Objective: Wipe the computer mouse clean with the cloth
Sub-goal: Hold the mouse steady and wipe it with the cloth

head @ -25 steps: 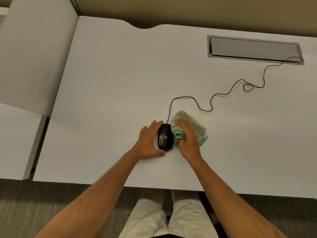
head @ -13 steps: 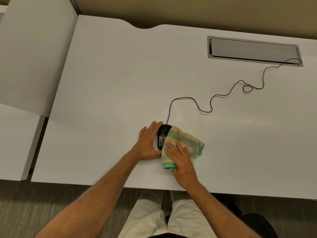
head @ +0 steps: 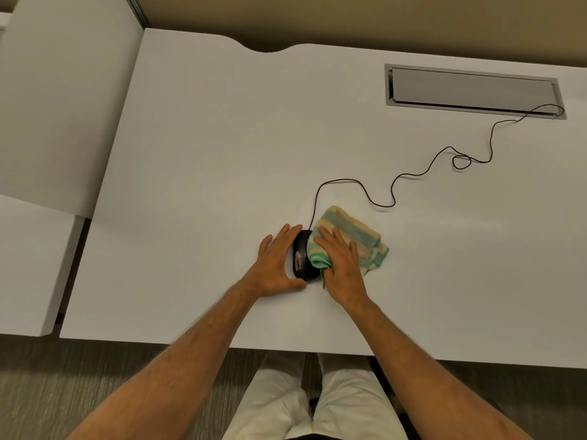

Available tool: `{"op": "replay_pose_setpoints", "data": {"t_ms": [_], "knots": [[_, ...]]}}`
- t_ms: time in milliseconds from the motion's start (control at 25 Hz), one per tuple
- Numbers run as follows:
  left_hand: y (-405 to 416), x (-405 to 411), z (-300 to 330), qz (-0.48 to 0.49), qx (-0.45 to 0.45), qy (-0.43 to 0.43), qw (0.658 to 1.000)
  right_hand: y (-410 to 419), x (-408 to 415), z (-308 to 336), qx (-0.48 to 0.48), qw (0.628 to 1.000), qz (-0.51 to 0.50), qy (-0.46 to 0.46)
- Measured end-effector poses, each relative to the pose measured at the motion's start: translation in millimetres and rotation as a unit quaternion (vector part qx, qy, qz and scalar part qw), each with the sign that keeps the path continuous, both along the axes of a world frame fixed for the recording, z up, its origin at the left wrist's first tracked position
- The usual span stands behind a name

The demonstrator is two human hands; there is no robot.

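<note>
A black wired computer mouse [head: 301, 258] lies on its side on the white desk [head: 190, 185], its underside label facing up. My left hand [head: 277, 265] cups it from the left, thumb at its near end. My right hand [head: 341, 262] presses a folded green, yellow and cream striped cloth [head: 352, 236] against the mouse's right side. The far end of the mouse is covered by the cloth.
The mouse's thin black cable [head: 394, 188] snakes right and back into a grey cable tray slot [head: 473, 90] at the far right. A second white desk surface [head: 38, 249] sits lower at the left. The desk's near edge runs just behind my forearms.
My right hand slid the cloth toward me along the mouse, then back away to its far end. My left hand kept holding the mouse in place.
</note>
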State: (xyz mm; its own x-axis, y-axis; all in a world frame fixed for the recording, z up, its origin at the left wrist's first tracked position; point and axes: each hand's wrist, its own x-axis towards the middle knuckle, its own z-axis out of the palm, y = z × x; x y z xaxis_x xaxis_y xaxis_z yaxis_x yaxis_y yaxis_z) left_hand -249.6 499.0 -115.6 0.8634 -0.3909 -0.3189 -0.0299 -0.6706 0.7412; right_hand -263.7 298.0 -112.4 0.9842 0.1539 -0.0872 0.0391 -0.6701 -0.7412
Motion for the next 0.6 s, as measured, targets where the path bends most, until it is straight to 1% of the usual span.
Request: {"op": "replay_pose_setpoints", "data": {"t_ms": [160, 400, 520, 560, 600], "knots": [[0.0, -0.4, 0.2, 0.001, -0.007, -0.002, 1.0, -18.3, -27.3, -5.5, -0.037, 0.997, 0.065, -0.038], [-0.1, 0.5, -2.1, 0.0, 0.0, -0.002, 1.0, -39.3, -63.5, -4.5, -0.074, 0.989, 0.121, -0.039], [0.9, 0.3, -3.9, -0.001, 0.001, -0.004, 1.0, -42.6, -61.2, 6.2, -0.052, 0.992, 0.112, -0.002], [0.8, -0.1, -3.9, -0.001, 0.001, -0.003, 1.0, -44.2, -59.9, 10.6, -0.029, 0.995, 0.089, 0.014], [0.4, -0.3, -3.4, -0.001, 0.002, -0.001, 1.0, -46.1, -57.1, 14.6, 0.001, 0.998, 0.045, 0.032]]}}
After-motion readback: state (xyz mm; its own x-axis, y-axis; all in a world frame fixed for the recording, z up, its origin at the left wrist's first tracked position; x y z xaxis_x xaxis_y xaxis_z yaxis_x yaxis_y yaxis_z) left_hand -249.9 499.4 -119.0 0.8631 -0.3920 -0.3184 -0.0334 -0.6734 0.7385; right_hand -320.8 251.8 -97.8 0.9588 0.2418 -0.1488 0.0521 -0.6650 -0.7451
